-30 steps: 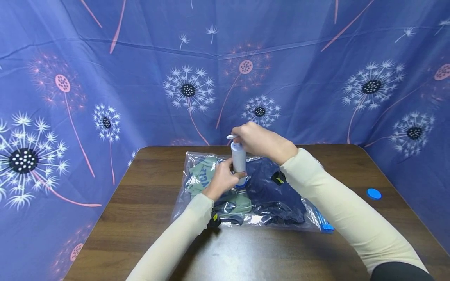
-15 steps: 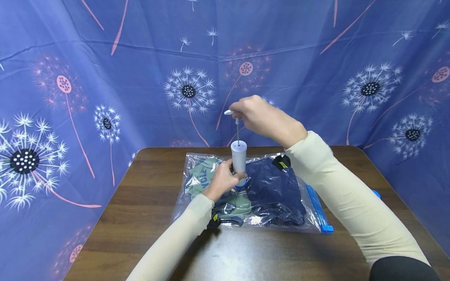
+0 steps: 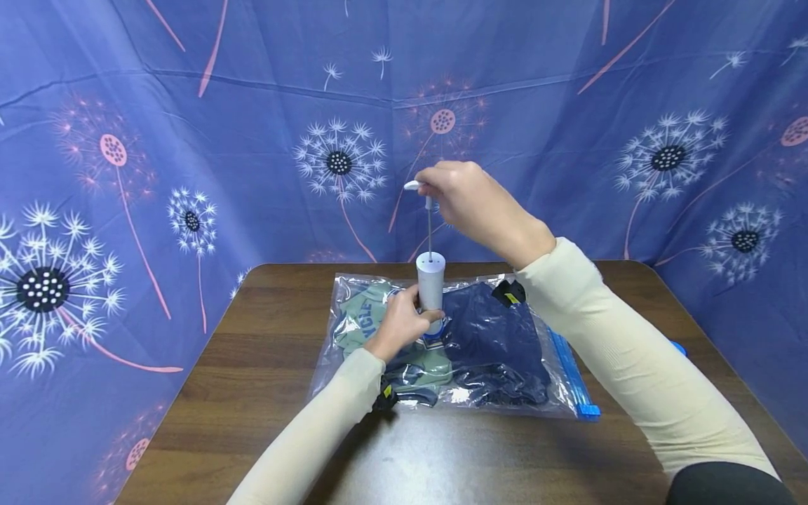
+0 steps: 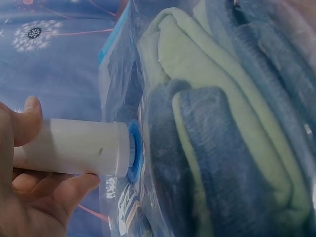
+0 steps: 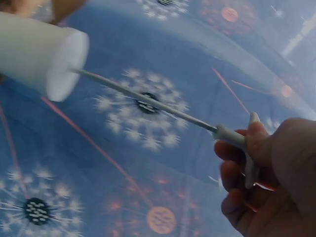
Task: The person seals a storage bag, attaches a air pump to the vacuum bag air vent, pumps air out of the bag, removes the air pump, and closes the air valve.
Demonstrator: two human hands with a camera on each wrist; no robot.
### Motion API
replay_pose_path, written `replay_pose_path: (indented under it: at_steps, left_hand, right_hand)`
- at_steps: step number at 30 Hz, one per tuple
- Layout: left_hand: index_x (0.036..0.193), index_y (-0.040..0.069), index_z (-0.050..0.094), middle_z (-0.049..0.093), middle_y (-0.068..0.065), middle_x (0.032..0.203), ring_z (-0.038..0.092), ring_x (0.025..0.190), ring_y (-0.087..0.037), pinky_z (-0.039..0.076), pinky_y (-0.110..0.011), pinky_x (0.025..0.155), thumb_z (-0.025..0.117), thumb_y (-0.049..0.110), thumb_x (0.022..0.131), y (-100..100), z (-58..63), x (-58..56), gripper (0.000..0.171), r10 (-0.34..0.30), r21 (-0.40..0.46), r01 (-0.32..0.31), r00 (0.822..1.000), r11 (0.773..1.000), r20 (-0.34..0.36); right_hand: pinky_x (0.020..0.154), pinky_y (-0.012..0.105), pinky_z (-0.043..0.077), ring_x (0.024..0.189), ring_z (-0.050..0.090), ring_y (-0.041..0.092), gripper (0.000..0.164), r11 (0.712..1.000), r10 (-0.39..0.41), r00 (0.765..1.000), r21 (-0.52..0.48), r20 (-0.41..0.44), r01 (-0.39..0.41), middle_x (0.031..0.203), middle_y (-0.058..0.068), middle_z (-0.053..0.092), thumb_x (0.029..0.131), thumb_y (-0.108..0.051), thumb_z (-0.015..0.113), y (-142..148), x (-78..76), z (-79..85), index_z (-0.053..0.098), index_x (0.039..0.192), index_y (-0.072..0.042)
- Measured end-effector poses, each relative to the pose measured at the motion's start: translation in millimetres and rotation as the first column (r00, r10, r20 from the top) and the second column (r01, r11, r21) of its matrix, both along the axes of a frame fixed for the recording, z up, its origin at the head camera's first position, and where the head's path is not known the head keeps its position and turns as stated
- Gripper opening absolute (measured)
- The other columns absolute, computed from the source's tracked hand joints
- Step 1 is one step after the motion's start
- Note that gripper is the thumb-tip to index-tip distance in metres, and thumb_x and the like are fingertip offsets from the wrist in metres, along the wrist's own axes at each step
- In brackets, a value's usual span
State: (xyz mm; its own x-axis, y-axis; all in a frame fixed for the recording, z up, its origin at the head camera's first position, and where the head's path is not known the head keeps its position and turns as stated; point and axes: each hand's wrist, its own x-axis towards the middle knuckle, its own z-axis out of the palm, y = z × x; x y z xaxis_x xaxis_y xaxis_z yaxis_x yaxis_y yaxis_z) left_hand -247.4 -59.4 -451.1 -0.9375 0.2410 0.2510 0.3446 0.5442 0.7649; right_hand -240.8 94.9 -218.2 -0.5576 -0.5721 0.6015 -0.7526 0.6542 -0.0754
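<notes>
A white hand pump stands upright on the blue valve of a clear vacuum storage bag. My left hand grips the pump's lower barrel, thumb and fingers on opposite sides. Above it, my right hand holds the white T-shaped handle, its fingers curled round it. The thin metal rod is drawn well out of the barrel's top. Inside the bag lie a green garment with blue lettering and dark navy clothing.
The bag's blue zip edge, with a blue slider, lies at its right side. A blue cap is mostly hidden behind the right sleeve. Past the brown wooden table hangs a blue dandelion-print cloth.
My right hand has risen with the handle, pulling the rod far out of the barrel, mostly in the first half second. My left hand stays in place on the barrel.
</notes>
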Motion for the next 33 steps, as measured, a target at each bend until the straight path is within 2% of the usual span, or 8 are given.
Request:
replay_pose_path:
  at_steps: [6,12,16,20,27,33]
  left_hand:
    - [0.114,0.005,0.070,0.078,-0.010,0.101,0.073,0.086,-0.018,0.059,-0.034,0.076,0.087,0.023,0.082,0,1.0,-0.2,0.041,0.006,-0.002,-0.006,1.000,1.000,-0.026]
    - [0.114,0.006,0.070,0.078,-0.008,0.099,0.071,0.082,-0.016,0.058,-0.033,0.073,0.087,0.024,0.082,0,0.2,-1.0,0.041,0.003,-0.007,-0.004,0.999,1.000,-0.033]
    - [0.115,0.006,0.070,0.078,-0.007,0.099,0.071,0.082,-0.015,0.057,-0.031,0.072,0.086,0.023,0.083,0,-0.1,-0.5,0.040,-0.002,-0.007,0.002,1.000,1.000,-0.029]
    - [0.114,0.005,0.070,0.078,-0.008,0.100,0.072,0.084,-0.016,0.059,-0.033,0.073,0.086,0.021,0.083,0,0.3,-0.1,0.039,-0.001,0.010,0.001,1.000,1.000,-0.030]
    - [0.115,0.005,0.069,0.078,-0.010,0.100,0.072,0.084,-0.017,0.059,-0.033,0.073,0.086,0.020,0.083,0,-0.2,-0.1,0.040,-0.011,0.015,0.012,0.999,1.000,-0.036]
    - [0.116,0.006,0.069,0.078,-0.009,0.101,0.072,0.083,-0.016,0.058,-0.033,0.073,0.086,0.021,0.083,0,-0.2,-0.5,0.039,-0.006,0.005,0.006,1.000,1.000,-0.027]
  right_hand:
    - [0.079,0.037,0.061,0.088,0.073,0.026,0.014,0.993,-0.028,0.989,0.115,0.144,0.011,0.096,0.014,0.074,0.102,-0.002,0.060,0,0.9,-30.2,0.071,0.110,0.002]
    - [0.073,0.034,0.062,0.088,0.075,0.026,0.009,0.976,-0.095,0.948,0.217,0.304,0.029,0.097,0.014,0.076,0.100,-0.002,0.064,-4,-0.1,-52.0,0.072,0.103,0.000]
    - [0.069,0.032,0.061,0.084,0.075,0.026,0.007,0.971,-0.087,0.951,0.238,0.297,0.015,0.094,0.015,0.076,0.099,-0.001,0.065,-5,-1.1,-58.7,0.073,0.099,0.001]
    - [0.074,0.034,0.062,0.087,0.076,0.027,0.007,0.966,-0.089,0.958,0.257,0.272,0.017,0.095,0.015,0.076,0.096,0.003,0.067,-7,-0.9,-58.5,0.072,0.099,0.001]
    - [0.077,0.033,0.063,0.094,0.076,0.027,0.011,0.964,-0.090,0.941,0.267,0.326,0.000,0.101,0.016,0.076,0.094,0.004,0.070,-6,0.0,-56.5,0.072,0.105,0.001]
    - [0.075,0.033,0.062,0.091,0.076,0.028,0.010,0.964,-0.082,0.948,0.266,0.308,-0.003,0.098,0.016,0.076,0.093,0.006,0.069,-6,-1.3,-57.9,0.072,0.102,0.002]
